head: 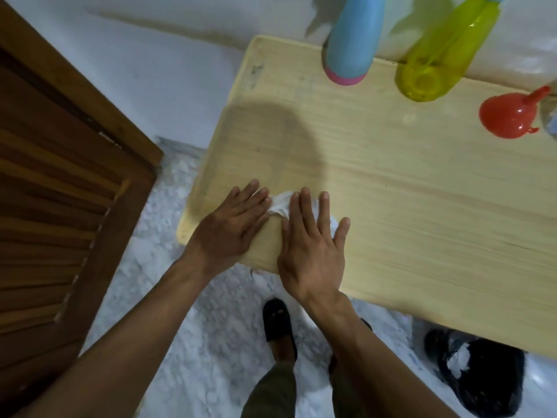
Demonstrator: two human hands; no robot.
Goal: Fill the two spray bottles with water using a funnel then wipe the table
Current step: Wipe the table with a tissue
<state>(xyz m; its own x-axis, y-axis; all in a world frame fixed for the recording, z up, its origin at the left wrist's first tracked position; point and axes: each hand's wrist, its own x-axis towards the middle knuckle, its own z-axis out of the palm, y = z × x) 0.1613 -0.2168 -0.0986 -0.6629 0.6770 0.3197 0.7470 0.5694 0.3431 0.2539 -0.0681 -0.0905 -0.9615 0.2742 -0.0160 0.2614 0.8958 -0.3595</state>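
Note:
A white cloth (281, 203) lies near the front left corner of the light wooden table (407, 188). My left hand (232, 227) and my right hand (313, 242) both press flat on the cloth with fingers spread, hiding most of it. At the table's back edge stand a blue spray bottle (351, 40) with a pink base and a translucent yellow-green spray bottle (437, 52). A red funnel (512, 114) lies on its side at the far right.
A brown louvred wooden door (60, 191) stands at the left. A white wall runs behind the table. Below are a pale speckled floor, my dark slippers (278, 325), and a black plastic bag (476, 375) under the table's right side.

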